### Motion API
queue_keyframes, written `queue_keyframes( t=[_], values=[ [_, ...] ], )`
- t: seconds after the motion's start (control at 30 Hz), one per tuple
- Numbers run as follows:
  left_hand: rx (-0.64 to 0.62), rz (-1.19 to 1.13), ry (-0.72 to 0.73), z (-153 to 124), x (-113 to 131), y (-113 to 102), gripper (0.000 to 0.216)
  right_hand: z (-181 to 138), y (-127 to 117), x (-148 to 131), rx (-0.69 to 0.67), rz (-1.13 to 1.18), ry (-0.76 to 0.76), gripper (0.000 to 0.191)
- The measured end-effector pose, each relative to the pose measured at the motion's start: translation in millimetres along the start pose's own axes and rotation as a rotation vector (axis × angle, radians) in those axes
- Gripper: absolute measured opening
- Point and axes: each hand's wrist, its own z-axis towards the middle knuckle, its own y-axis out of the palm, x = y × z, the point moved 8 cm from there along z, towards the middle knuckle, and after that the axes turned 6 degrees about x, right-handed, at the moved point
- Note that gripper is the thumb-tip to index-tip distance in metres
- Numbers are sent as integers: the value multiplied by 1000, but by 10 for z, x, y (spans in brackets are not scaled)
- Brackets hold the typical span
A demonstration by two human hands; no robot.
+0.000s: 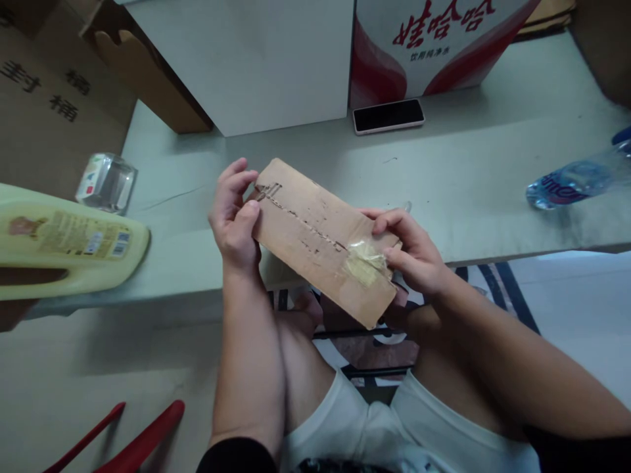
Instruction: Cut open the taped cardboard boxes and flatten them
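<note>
A flat brown cardboard box (315,236) is held over my lap, just in front of the grey table edge. It is tilted, with its far-left end higher. A torn seam runs along its top, and a crumpled patch of clear tape (367,261) sits near the right end. My left hand (234,213) grips the box's upper left end, fingers curled over the edge. My right hand (411,253) holds the right end, with fingertips pinched on the tape.
On the grey table (473,190) lie a black phone (388,115), a clear water bottle (576,177) at right, a yellow jug (64,240) and a small clear container (106,182) at left. White and brown cartons stand behind. Red chair parts (138,440) show below left.
</note>
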Motion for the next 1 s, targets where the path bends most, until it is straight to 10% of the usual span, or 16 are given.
queue_keyframes(
  t=[0.37,1.0],
  values=[
    [-36,-27,36,-38,16,44,23,-24,-118,2,359,-106,-61,25],
    [87,-51,-1,-94,-10,77,25,-206,102,-254,319,-337,-308,54]
  ],
)
